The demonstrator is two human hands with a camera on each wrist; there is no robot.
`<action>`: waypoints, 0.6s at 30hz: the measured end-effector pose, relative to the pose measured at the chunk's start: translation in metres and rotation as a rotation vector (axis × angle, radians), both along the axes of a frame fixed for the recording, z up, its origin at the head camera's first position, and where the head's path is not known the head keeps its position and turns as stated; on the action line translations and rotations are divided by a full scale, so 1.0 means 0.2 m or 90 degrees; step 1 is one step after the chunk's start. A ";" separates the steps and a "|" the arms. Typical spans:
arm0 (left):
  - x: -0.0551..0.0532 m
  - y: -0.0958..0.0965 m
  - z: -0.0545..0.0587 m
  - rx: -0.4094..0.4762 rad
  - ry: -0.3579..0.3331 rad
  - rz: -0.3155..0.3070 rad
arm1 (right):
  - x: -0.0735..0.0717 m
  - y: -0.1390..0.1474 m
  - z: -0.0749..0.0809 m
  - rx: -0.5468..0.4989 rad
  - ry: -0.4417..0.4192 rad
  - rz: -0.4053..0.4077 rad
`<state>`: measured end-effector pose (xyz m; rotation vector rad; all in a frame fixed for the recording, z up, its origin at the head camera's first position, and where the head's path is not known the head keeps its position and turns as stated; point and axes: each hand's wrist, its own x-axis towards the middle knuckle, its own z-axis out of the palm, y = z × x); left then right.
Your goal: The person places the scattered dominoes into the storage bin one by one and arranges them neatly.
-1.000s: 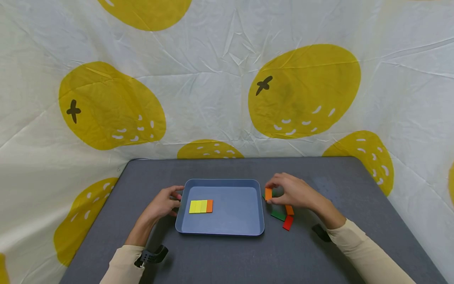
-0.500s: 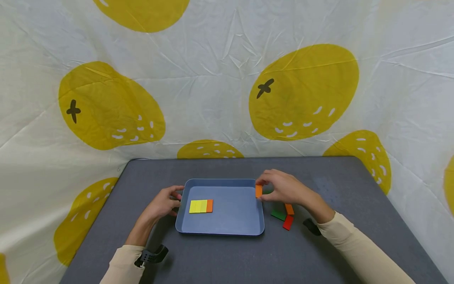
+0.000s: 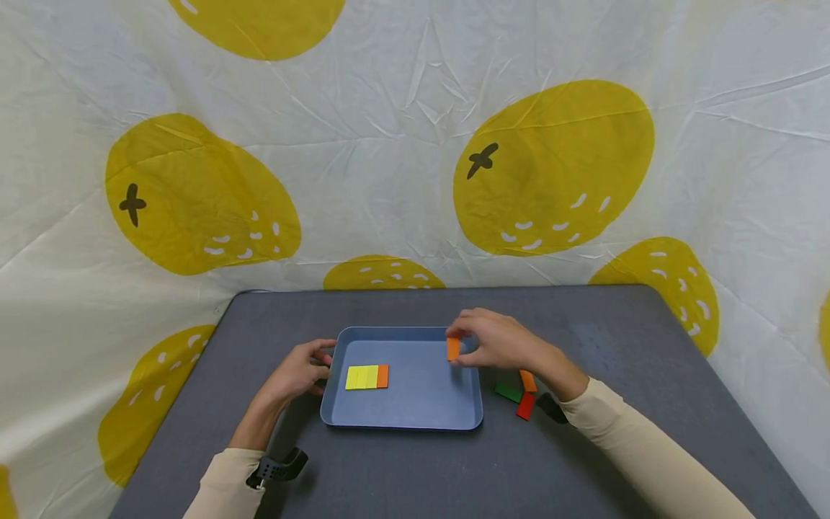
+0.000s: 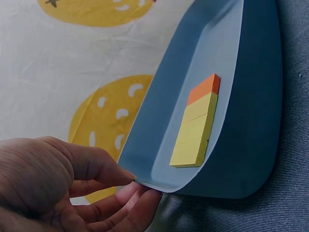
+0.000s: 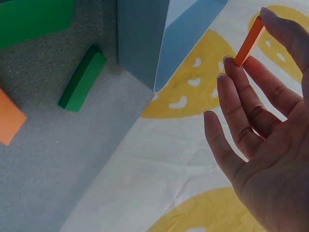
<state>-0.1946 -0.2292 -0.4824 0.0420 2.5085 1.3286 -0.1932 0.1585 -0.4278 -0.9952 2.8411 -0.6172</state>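
Observation:
My right hand (image 3: 496, 340) pinches an orange wooden block (image 3: 452, 349) by its ends, between thumb and fingertips, above the right part of a blue tray (image 3: 421, 417). The block also shows in the right wrist view as a thin orange block (image 5: 250, 41), held on edge. My left hand (image 3: 300, 371) holds the tray's left rim, with the thumb on the rim (image 4: 157, 187) and the other fingers beneath. Inside the tray, toward the left, three yellow blocks (image 4: 194, 128) lie side by side in a row. An orange block (image 4: 205, 91) touches the row's right end.
Right of the tray on the grey table (image 3: 402, 476) lie a green block (image 3: 509, 391), a red block (image 3: 526, 406) and another orange block (image 3: 528, 381). The right wrist view shows a further green block (image 5: 82, 79) beside the tray wall. A lemon-patterned cloth (image 3: 389, 180) hangs behind.
My right hand has carried the orange block leftward from beside the tray, over its right rim, to above the tray floor. My left hand has stayed at the left rim.

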 end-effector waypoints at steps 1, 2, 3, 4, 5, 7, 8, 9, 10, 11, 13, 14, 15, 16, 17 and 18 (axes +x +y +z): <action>0.00 0.00 0.00 0.000 0.000 0.000 | 0.00 -0.01 0.00 0.000 0.000 0.001; 0.00 0.00 0.00 -0.001 0.000 0.001 | -0.01 -0.02 0.00 0.000 -0.002 0.004; 0.00 0.00 0.00 -0.001 0.001 0.001 | -0.01 -0.03 -0.01 0.001 -0.003 0.006; 0.00 0.00 0.00 -0.001 0.001 0.000 | -0.01 -0.04 -0.01 0.002 -0.004 0.010; 0.00 0.00 0.00 0.000 0.001 0.000 | -0.02 -0.05 -0.01 0.005 -0.006 0.012; 0.01 0.00 0.00 0.001 0.002 -0.001 | -0.02 -0.07 -0.02 0.012 -0.009 0.016; 0.01 0.00 0.00 0.002 0.002 -0.002 | -0.03 -0.09 -0.02 0.016 -0.010 0.018; 0.01 0.00 0.00 0.003 0.002 -0.002 | -0.03 -0.10 -0.02 0.019 -0.009 0.021; 0.01 0.00 0.00 0.003 0.001 -0.001 | -0.03 -0.11 -0.02 0.022 -0.010 0.024; 0.01 0.00 0.01 0.004 0.001 -0.001 | -0.04 -0.12 -0.02 0.025 -0.010 0.025; 0.01 0.00 0.01 0.006 0.000 -0.001 | -0.04 -0.14 -0.02 0.027 -0.009 0.031; 0.01 0.00 0.01 0.006 0.000 -0.001 | -0.04 -0.15 -0.02 0.027 -0.008 0.036; 0.01 0.00 0.01 0.006 0.000 -0.001 | -0.04 -0.16 -0.02 0.027 -0.008 0.040; 0.01 0.00 0.01 0.006 -0.001 -0.001 | -0.04 -0.17 -0.02 0.026 -0.008 0.043; 0.01 0.00 0.01 0.007 -0.001 -0.001 | -0.04 -0.18 -0.01 0.026 -0.008 0.046; 0.01 0.00 0.01 0.006 -0.001 -0.002 | -0.04 -0.19 -0.01 0.026 -0.007 0.051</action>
